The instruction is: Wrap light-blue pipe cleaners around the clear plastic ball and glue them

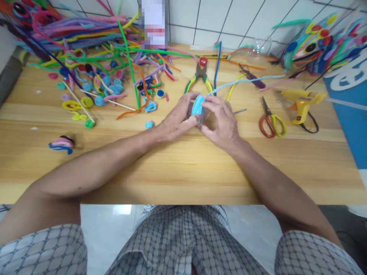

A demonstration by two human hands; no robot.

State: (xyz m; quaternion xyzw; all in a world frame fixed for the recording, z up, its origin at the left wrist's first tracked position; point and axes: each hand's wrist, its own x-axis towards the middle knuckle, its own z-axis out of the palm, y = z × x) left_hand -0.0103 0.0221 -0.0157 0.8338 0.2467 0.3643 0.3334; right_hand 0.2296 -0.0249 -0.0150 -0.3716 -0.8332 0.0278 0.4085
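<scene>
Chenille stem, light blue and fuzzy, is wound into a flat coil [197,107] that I have up on edge between both hands, above the middle of the wooden surface [183,164]. My left hand [180,114] holds it from one side, thumb in front and fingers behind, the grip narrow. My right hand [220,118] is curved in from the other side, its fingertips at the coil's upper edge and its thumb lower down, so the two share the hold. Something clear and rounded seems to show beside the coil, between the hands, but I cannot tell its full shape. A loose light-blue tail [249,80] stretches out past my right hand and appears to belong to the same stem.

I judge the step in hand to be winding or pressing the coil's turns into place. From here, the next move calls for a steady left pinch, so the layers don't slip sideways, and light right fingertips to guide the tail snugly along the edge. Pliers [201,71] lie just beyond the hands; scissors [269,114] and a yellow glue gun [302,101] are to the right, both untouched.
</scene>
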